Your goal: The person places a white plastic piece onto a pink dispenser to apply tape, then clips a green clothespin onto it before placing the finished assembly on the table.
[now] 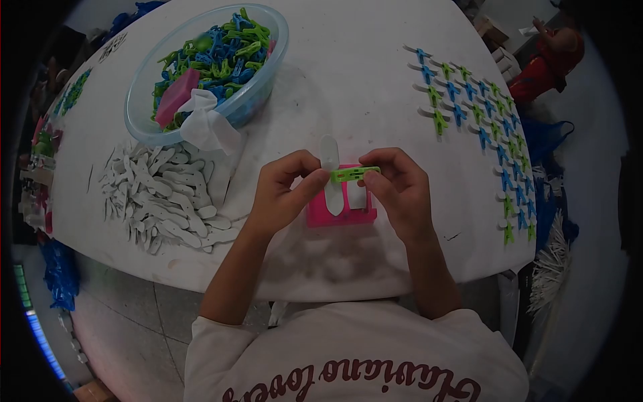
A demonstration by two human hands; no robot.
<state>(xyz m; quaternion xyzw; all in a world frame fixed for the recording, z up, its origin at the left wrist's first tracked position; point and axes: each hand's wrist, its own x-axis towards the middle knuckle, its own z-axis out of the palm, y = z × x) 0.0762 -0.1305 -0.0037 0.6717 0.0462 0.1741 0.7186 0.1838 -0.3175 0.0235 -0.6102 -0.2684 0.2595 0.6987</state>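
Together, left hand (284,194) and right hand (396,187) pinch green clip (353,174) over pink jig (341,213).

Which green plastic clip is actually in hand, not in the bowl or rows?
The green plastic clip pinched between left hand and right hand, above the pink jig.

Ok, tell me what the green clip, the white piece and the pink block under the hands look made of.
Green clip: looks like moulded plastic, bright uniform colour, slotted body.
White piece: probably plastic too, matte, flat and rounded like the pile of white pieces; card cannot be ruled out.
Pink block: seems rigid plastic, saturated colour, squared edges.
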